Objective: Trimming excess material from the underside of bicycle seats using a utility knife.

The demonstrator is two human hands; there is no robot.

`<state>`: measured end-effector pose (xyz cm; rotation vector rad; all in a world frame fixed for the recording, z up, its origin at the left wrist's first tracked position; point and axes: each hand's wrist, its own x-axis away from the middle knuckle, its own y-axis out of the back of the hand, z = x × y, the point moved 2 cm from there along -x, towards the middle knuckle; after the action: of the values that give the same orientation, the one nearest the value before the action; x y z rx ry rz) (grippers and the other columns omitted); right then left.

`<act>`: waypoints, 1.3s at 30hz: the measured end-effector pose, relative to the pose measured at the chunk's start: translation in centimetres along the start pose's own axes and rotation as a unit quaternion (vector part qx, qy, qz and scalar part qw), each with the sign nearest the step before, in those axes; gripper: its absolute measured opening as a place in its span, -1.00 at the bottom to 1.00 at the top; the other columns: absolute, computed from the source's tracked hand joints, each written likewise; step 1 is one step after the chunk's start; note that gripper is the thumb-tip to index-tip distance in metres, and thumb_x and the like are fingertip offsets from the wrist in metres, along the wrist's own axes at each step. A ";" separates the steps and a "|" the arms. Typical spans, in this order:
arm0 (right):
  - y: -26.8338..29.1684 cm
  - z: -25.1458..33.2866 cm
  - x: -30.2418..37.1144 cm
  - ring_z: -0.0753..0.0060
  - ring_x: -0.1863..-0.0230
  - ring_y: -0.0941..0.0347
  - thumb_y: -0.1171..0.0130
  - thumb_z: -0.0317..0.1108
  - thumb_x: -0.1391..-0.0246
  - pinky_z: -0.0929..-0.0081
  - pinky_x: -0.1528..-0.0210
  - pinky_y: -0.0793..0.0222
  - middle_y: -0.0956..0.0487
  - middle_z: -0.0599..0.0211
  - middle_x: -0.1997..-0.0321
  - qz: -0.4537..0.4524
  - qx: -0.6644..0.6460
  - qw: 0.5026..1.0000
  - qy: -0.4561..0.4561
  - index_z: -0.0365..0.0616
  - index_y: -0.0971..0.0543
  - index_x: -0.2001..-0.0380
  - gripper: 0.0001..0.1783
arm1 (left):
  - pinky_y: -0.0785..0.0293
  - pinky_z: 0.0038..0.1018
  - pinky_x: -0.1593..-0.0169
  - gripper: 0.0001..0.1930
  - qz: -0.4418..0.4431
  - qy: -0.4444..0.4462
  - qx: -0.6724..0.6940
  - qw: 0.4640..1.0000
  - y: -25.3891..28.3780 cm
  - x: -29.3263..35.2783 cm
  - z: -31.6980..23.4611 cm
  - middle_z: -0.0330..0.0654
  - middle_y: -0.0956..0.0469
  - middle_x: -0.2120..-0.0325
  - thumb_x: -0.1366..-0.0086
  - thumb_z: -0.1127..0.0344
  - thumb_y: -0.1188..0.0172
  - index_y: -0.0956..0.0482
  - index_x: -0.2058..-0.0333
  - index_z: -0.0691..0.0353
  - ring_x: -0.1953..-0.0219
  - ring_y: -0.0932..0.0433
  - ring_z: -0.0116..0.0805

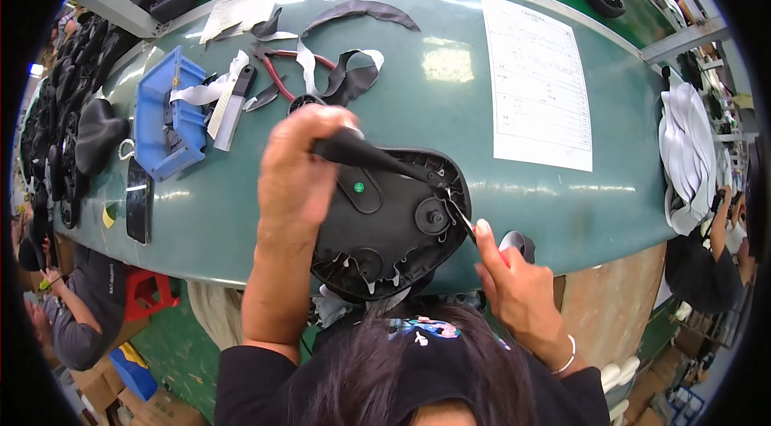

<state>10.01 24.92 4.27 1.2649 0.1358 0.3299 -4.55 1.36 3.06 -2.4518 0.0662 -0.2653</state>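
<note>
A black moulded plastic shell lies on the near side of the bench, its ribbed inside upward and dark covering gathered along its rim. My left hand, slightly blurred, is closed on a dark strip of covering pulled taut from the shell's upper right edge. My right hand grips a slim tool with a metal blade and some red at the grip. The blade's tip meets the shell's rim close to where the strip leaves it. A round boss sits inside the shell near that spot.
Beyond my left hand lie red-handled pliers, a box cutter and dark offcuts. A blue bin and a phone are leftward. Printed paper lies rightward. Black parts are piled at far left; people work at both sides.
</note>
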 end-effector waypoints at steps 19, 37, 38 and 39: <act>1.2 -0.7 -5.1 0.23 0.68 -0.35 -0.18 -0.37 -0.03 0.35 0.66 -0.23 -0.38 0.27 0.65 -0.045 0.000 0.998 0.043 0.09 -0.30 -0.24 -0.34 | -0.12 -0.37 0.21 -0.73 0.238 -0.149 -0.663 0.694 -3.5 0.7 2.1 -0.20 -0.29 0.73 -0.09 0.22 -0.20 -0.46 0.69 0.23 0.49 -0.23 -0.34; 0.1 0.9 -4.0 -0.03 0.47 -0.51 -0.10 -0.34 -0.10 0.22 0.49 -0.37 -0.61 0.10 0.25 -0.017 -0.054 0.993 -0.100 0.05 -0.25 -0.24 -0.40 | -0.31 -0.52 0.31 -0.71 0.235 -0.075 -0.128 0.961 -3.4 1.1 0.1 -0.04 -0.45 0.12 -0.13 0.42 -0.06 -0.30 0.75 0.21 0.29 -0.40 -0.44; 0.3 0.4 -4.0 -0.01 0.39 -0.53 -0.12 -0.35 -0.08 0.29 0.42 -0.41 -0.60 0.11 0.17 -0.026 -0.076 0.993 -0.092 0.01 -0.32 -0.19 -0.43 | -0.34 -0.50 0.33 -0.77 0.202 -0.062 -0.241 0.947 -3.2 1.1 -0.6 -0.04 -0.46 0.11 -0.10 0.44 -0.08 -0.33 0.70 0.24 0.32 -0.42 -0.39; 0.5 0.0 -4.0 -0.01 0.39 -0.53 -0.12 -0.35 -0.08 0.29 0.42 -0.41 -0.60 0.11 0.17 -0.026 -0.074 0.993 -0.091 0.01 -0.32 -0.19 -0.43 | -0.37 -0.48 0.36 -0.83 0.167 -0.048 -0.347 0.921 -3.0 1.1 -1.1 -0.04 -0.47 0.11 -0.08 0.46 -0.10 -0.36 0.65 0.27 0.34 -0.45 -0.34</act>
<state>6.16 23.84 4.42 1.1357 -0.0117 0.1746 -3.80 2.92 5.94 -3.0826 0.6284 0.0494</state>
